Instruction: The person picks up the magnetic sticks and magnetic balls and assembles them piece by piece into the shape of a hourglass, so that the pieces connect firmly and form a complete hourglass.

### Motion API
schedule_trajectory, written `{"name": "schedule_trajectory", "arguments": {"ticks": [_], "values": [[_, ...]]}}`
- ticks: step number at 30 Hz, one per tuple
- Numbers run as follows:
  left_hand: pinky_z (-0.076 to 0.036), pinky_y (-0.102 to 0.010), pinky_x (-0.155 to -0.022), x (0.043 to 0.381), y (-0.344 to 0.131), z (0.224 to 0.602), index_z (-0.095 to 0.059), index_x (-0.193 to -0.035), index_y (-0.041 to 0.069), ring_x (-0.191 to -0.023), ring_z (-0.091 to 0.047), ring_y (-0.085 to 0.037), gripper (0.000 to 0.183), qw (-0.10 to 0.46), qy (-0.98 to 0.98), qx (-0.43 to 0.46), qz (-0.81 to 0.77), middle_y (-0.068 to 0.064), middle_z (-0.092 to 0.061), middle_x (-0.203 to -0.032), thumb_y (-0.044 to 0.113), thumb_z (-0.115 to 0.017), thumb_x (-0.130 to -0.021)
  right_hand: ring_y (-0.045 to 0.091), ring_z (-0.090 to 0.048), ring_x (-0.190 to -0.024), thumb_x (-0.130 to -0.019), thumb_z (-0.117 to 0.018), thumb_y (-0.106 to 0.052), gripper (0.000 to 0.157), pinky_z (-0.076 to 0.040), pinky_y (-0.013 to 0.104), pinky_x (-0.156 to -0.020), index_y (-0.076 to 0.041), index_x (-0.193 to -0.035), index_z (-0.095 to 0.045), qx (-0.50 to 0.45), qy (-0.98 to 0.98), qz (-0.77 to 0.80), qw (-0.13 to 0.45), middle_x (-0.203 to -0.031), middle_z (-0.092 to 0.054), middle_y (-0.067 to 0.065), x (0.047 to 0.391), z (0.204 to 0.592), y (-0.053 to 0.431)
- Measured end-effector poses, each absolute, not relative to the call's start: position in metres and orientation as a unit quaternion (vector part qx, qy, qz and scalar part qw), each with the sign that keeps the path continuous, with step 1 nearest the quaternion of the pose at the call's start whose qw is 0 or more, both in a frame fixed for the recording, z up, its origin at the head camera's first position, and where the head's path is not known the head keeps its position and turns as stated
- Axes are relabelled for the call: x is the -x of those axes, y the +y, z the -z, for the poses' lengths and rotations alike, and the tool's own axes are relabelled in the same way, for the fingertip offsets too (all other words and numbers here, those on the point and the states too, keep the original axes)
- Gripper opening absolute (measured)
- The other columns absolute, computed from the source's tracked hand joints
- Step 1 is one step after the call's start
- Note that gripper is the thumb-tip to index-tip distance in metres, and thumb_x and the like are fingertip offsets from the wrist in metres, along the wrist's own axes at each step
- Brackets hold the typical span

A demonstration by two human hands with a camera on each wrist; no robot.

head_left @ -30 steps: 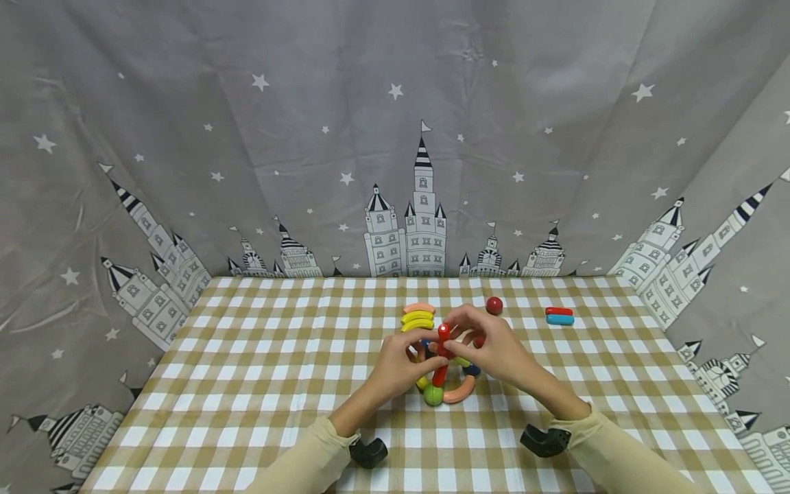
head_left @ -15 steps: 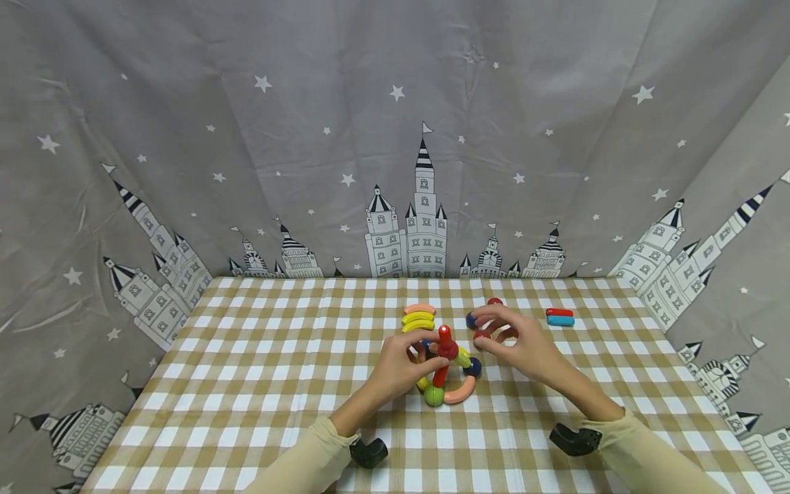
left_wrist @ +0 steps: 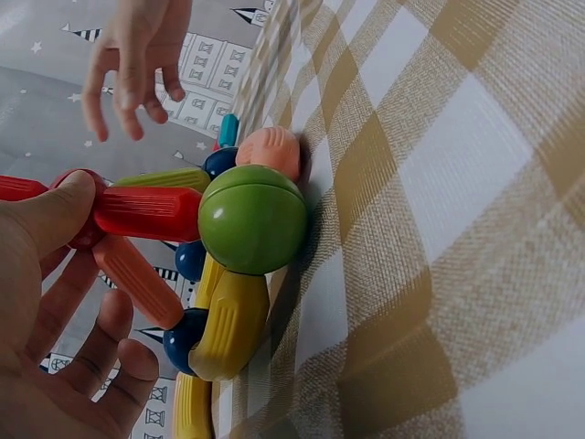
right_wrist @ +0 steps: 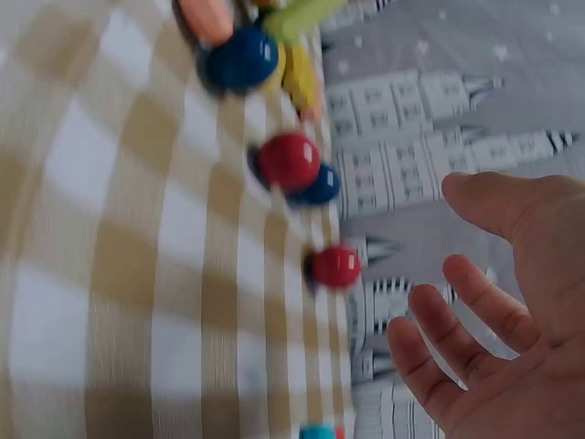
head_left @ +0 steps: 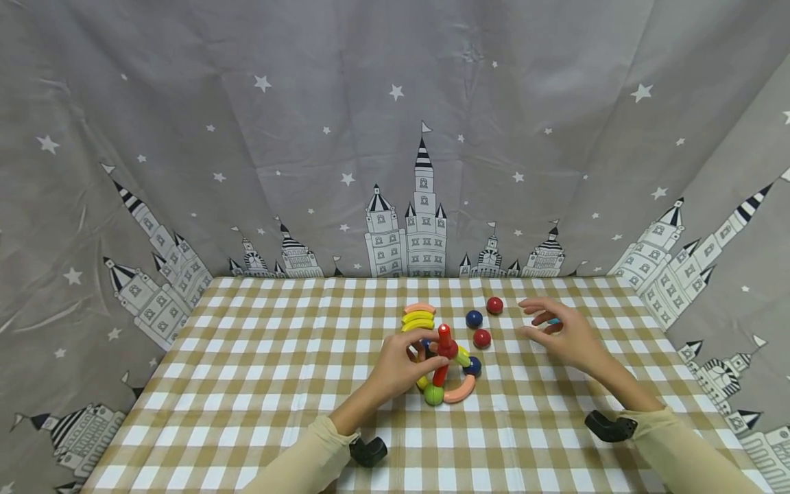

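Note:
My left hand (head_left: pixel 401 362) pinches a red ball (head_left: pixel 449 349) at the top of a small structure of toy building balls and rods. One red rod (head_left: pixel 444 333) rises from this ball; another red rod (left_wrist: pixel 151 211) slopes down to a green ball (left_wrist: pixel 253 219) on the cloth. A salmon rod (left_wrist: pixel 137 282) and a light green rod (left_wrist: pixel 164 177) also run down from it, to blue balls. Curved yellow and salmon pieces lie around the base. My right hand (head_left: pixel 569 337), fingers loosely bent and holding nothing, hovers over the blue rod (head_left: pixel 554 321), which it mostly covers.
Two loose red balls (head_left: pixel 494 305) and a blue ball (head_left: pixel 474 318) lie between the structure and my right hand. Behind the structure, curved yellow pieces (head_left: pixel 417 320) and a salmon one (head_left: pixel 420 309) sit in a row. A checked cloth (head_left: pixel 265 370) covers the table; a grey curtain hangs behind.
My right hand has left the structure's top and moved right, past the loose balls, to above the blue rod. The left hand stays at the red ball.

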State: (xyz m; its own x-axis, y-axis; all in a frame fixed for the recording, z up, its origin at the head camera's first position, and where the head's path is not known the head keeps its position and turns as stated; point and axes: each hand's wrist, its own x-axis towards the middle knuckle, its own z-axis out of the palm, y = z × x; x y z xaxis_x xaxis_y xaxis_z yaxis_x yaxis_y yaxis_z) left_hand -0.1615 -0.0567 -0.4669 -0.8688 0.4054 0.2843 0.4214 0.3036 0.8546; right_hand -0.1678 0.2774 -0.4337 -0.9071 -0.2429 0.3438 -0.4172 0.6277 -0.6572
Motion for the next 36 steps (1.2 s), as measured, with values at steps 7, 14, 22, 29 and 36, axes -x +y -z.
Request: {"name": "schedule_trajectory", "arguments": {"ticks": [7,14,22,29,36], "values": [[-0.046,-0.023,-0.058,0.162,-0.057,0.467,-0.074,-0.117,0.010,-0.069,-0.056,-0.014,0.034,0.007,-0.806,0.258,0.532,-0.010,-0.072,-0.094,0.020,-0.085,-0.087,0.030,-0.071,-0.089,-0.090,-0.078,-0.003,0.041,-0.056,0.025,-0.071,-0.001,-0.129,-0.065,-0.159,-0.900,-0.386,0.128,-0.110,-0.071,0.023,0.177,0.444,0.309],[-0.047,-0.023,-0.059,0.162,-0.057,0.467,-0.074,-0.117,0.009,-0.069,-0.056,-0.013,0.034,0.007,-0.807,0.262,0.529,-0.012,-0.071,-0.094,0.020,-0.085,-0.087,0.025,-0.068,-0.086,-0.088,-0.081,-0.007,0.043,-0.051,0.025,-0.062,-0.002,-0.128,-0.065,-0.133,-0.907,-0.375,0.136,-0.114,-0.070,0.024,0.181,0.456,0.331],[-0.046,-0.022,-0.058,0.162,-0.057,0.467,-0.074,-0.117,0.009,-0.069,-0.056,-0.013,0.034,0.008,-0.804,0.261,0.533,-0.013,-0.072,-0.095,0.020,-0.085,-0.087,0.041,-0.066,-0.093,-0.093,-0.077,-0.012,0.042,-0.054,0.035,-0.073,0.000,-0.131,-0.064,-0.102,-0.922,-0.357,0.110,-0.124,-0.061,0.029,0.184,0.463,0.344],[-0.046,-0.022,-0.058,0.162,-0.057,0.466,-0.074,-0.117,0.009,-0.068,-0.056,-0.014,0.034,0.005,-0.805,0.261,0.533,-0.013,-0.071,-0.094,0.020,-0.085,-0.087,0.047,-0.064,-0.101,-0.096,-0.075,-0.016,0.042,-0.052,0.048,-0.081,0.002,-0.132,-0.062,-0.070,-0.927,-0.361,0.077,-0.126,-0.057,0.032,0.190,0.470,0.351],[-0.045,-0.022,-0.057,0.161,-0.057,0.466,-0.074,-0.116,0.009,-0.069,-0.057,-0.015,0.034,0.005,-0.802,0.260,0.537,-0.014,-0.072,-0.095,0.020,-0.085,-0.087,0.045,-0.065,-0.101,-0.096,-0.075,-0.018,0.041,-0.052,0.053,-0.085,0.001,-0.131,-0.064,-0.051,-0.935,-0.345,0.061,-0.127,-0.062,0.033,0.199,0.480,0.356]]}}
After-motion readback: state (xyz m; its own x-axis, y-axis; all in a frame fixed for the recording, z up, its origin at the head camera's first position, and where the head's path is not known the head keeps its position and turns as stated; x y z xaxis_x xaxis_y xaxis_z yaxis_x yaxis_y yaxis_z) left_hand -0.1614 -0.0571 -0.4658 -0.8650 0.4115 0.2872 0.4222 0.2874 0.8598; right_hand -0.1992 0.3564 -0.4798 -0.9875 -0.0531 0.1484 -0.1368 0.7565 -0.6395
